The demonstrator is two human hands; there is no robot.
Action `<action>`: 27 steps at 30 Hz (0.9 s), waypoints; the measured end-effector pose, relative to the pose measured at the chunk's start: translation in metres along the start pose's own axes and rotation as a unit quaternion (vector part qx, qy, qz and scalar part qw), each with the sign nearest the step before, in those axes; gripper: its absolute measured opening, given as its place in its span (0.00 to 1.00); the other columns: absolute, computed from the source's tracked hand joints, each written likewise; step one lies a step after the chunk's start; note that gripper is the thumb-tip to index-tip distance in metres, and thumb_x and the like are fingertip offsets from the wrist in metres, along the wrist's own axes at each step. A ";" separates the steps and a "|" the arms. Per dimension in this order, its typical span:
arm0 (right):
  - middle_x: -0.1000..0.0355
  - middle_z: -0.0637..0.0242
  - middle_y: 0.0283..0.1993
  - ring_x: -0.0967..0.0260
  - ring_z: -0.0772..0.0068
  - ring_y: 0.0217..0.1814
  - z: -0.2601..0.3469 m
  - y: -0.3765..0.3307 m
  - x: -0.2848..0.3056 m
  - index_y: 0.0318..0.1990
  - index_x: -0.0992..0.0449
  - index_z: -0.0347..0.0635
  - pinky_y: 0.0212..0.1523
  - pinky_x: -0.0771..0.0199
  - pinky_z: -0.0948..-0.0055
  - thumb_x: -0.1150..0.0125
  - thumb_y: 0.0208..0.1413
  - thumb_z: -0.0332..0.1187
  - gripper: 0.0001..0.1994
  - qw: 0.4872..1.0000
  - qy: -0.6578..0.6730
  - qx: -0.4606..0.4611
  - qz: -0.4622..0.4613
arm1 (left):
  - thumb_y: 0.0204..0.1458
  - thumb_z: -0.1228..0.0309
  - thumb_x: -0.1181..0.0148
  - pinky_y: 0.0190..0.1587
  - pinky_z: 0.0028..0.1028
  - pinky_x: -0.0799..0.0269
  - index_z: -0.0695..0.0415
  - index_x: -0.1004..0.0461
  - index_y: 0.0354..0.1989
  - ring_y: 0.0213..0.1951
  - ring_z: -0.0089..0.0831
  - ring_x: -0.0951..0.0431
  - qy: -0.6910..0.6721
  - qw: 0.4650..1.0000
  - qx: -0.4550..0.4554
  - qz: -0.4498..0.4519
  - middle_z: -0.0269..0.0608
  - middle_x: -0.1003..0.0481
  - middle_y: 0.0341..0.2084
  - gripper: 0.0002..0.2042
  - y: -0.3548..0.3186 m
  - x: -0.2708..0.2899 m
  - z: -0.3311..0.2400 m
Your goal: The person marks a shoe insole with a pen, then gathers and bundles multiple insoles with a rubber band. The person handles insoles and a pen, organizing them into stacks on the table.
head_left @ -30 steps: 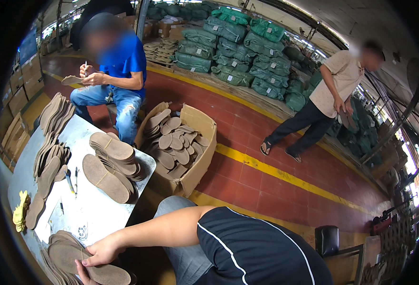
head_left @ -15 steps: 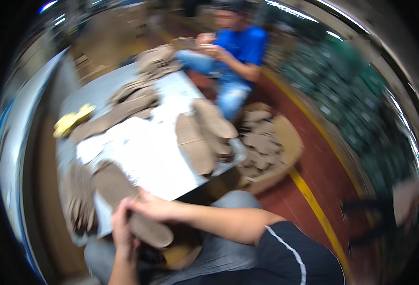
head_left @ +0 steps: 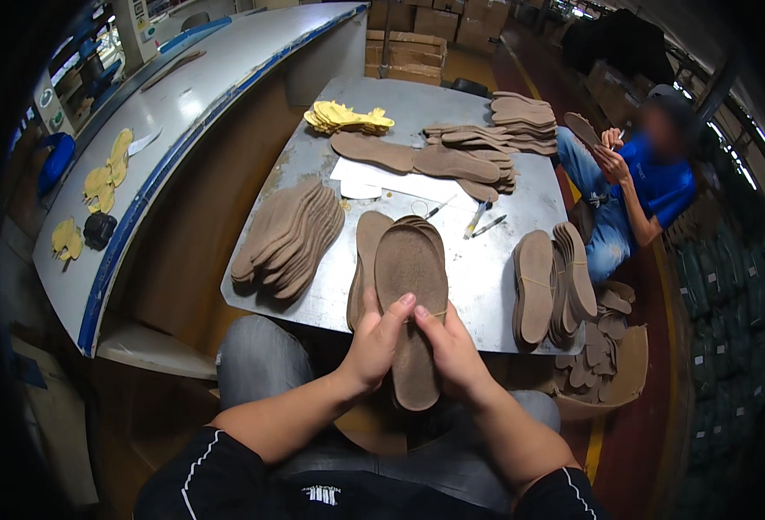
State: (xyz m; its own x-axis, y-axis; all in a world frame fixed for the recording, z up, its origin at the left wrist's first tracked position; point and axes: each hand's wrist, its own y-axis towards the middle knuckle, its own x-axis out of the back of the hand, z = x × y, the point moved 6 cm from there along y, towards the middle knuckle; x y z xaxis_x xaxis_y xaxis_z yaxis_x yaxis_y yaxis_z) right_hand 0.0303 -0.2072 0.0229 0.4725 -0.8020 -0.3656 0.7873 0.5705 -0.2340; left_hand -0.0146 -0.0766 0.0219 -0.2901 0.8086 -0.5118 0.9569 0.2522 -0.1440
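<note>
Both my hands grip a small stack of brown shoe insoles point(head_left: 410, 269) at the table's near edge. My left hand point(head_left: 374, 347) clasps its left side and my right hand point(head_left: 456, 351) its right, with both thumbs on the top insole. A thin rubber band point(head_left: 439, 313) shows beside my right thumb. Another brown insole point(head_left: 364, 269) lies on the table just left of the stack. Farther left is a large fanned pile of insoles point(head_left: 289, 238). Banded bundles of insoles point(head_left: 534, 290) sit at the right corner.
Pens point(head_left: 478, 221) and white paper point(head_left: 400, 180) lie mid-table near yellow pieces point(head_left: 348, 117). More insoles point(head_left: 521, 121) are piled at the back. A carton of insoles point(head_left: 629, 373) stands right, below a seated person in blue point(head_left: 660, 178) holding an insole. A long white bench point(head_left: 183, 108) runs along the left.
My view has swung left and steadied, so the table now appears more central. The insoles in my hands have gone from slanting to nearly upright in view, with my hands on opposite sides.
</note>
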 end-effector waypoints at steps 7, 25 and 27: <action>0.13 0.55 0.57 0.11 0.59 0.54 0.014 0.019 0.061 0.68 0.21 0.32 0.55 0.08 0.58 0.38 0.83 0.46 0.24 0.989 0.099 -0.113 -0.015 | 0.77 0.51 0.37 0.60 0.27 0.30 0.59 0.29 0.77 0.58 0.23 0.25 0.177 0.983 0.014 0.051 0.35 0.21 0.58 0.30 0.011 0.009 -0.007; 0.32 0.25 0.76 0.30 0.27 0.78 0.005 0.068 0.141 0.71 0.23 0.26 0.80 0.28 0.45 0.31 0.73 0.52 0.35 0.798 -0.561 -0.043 -0.218 | 0.54 0.36 0.20 0.74 0.56 0.25 0.84 0.52 0.84 0.76 0.67 0.29 0.777 0.619 0.025 -0.112 0.76 0.29 0.74 0.69 0.093 0.037 0.009; 0.27 0.28 0.71 0.26 0.29 0.75 0.009 0.065 0.148 0.70 0.23 0.26 0.77 0.25 0.44 0.29 0.72 0.49 0.33 0.831 -0.520 -0.004 -0.199 | 0.53 0.45 0.19 0.71 0.52 0.21 0.87 0.48 0.81 0.69 0.65 0.22 0.783 0.613 0.028 -0.102 0.75 0.24 0.68 0.64 0.103 0.045 0.012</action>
State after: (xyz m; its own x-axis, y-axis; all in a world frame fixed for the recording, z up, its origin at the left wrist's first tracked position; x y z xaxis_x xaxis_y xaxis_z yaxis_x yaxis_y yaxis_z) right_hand 0.1550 -0.2905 -0.0380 0.2655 -0.6439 0.7175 0.9624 0.2216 -0.1573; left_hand 0.0705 -0.0207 -0.0265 -0.0178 0.2933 0.9559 0.8845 0.4504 -0.1217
